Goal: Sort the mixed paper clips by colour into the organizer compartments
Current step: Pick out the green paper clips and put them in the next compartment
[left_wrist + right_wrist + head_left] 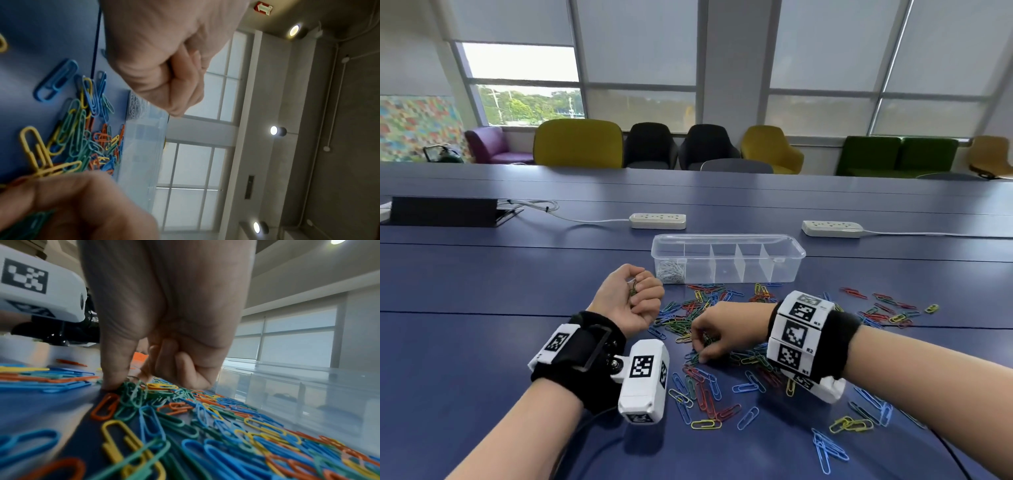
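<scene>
Beside organizer [727,258]: scattered clips [722,387]

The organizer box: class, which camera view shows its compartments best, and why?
The head view: the whole clear organizer box shows, dividers visible, white clips in its leftmost compartment. The left wrist view gives a blurred edge; the right wrist view shows only a low, hazy side wall.
</scene>
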A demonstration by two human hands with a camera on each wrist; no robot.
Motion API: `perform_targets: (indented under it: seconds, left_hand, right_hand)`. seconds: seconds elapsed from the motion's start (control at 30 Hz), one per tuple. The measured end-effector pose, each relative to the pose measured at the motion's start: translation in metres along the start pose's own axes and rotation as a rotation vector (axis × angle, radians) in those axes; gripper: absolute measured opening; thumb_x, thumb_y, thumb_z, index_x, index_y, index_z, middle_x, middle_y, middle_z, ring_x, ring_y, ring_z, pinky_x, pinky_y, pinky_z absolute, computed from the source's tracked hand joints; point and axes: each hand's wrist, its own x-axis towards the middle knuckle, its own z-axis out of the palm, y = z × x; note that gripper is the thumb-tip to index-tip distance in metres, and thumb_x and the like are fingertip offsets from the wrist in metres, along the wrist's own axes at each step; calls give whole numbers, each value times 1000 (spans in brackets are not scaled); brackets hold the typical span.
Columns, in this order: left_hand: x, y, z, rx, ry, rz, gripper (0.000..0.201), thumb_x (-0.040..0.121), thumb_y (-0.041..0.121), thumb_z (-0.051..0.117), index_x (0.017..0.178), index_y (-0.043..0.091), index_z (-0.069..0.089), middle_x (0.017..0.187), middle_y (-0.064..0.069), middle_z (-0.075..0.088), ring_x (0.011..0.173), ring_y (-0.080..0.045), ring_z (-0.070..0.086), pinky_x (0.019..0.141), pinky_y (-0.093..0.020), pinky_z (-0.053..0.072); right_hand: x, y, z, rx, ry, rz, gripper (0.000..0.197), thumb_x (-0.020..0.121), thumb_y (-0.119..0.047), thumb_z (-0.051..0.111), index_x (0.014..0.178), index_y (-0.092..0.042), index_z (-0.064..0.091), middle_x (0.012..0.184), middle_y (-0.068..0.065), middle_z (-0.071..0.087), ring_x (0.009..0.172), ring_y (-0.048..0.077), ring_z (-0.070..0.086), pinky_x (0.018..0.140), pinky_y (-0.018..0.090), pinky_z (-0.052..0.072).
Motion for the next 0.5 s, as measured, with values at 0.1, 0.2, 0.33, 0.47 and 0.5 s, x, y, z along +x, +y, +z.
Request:
perform_targets:
  seconds: [0.1,0.2,0.33,0.47,0.5]
  left_hand:
    - [4,-5,-2,-80,6,10,28,77,14,39,49,14,37,43,4,29,42,-4,8,29,-16,11]
    - [6,-9,-4,-109,33,18,28,76,13,40,48,13,38,44,4,29,39,-4,9,28,-17,13]
    - [2,-10,-5,-174,74,29,25,75,9,40,50,14,36,45,3,31,29,-10,27,29,-16,20]
    - [2,-14,-3,-325,94,50,23,82,5,40,61,7,48,55,-3,51,42,-17,54,46,-25,54]
    - [2,-16,-1,-326,88,60,29,88,6,38,63,5,53,60,-7,58,48,-22,61,53,-35,58]
  right_hand:
    - [0,2,4,-45,-5,8,20,91,-22,58,103,-7,62,89,-2,55,80,13,48,69,21,32]
    - [-1,4,6,-61,-1,32,19,90,-19,57,103,-6,61,91,2,57,80,14,47,70,24,35]
    - [-7,9,1,28,27,39,3,90,-17,57,90,-13,56,76,-3,52,67,11,45,57,16,35]
    - [-14,13,-17,133,166,55,3,91,-17,56,88,-16,55,62,-13,44,51,0,43,51,9,35]
    - [-14,13,-22,140,208,46,3,91,-18,57,88,-17,55,62,-13,45,50,-2,44,50,9,34]
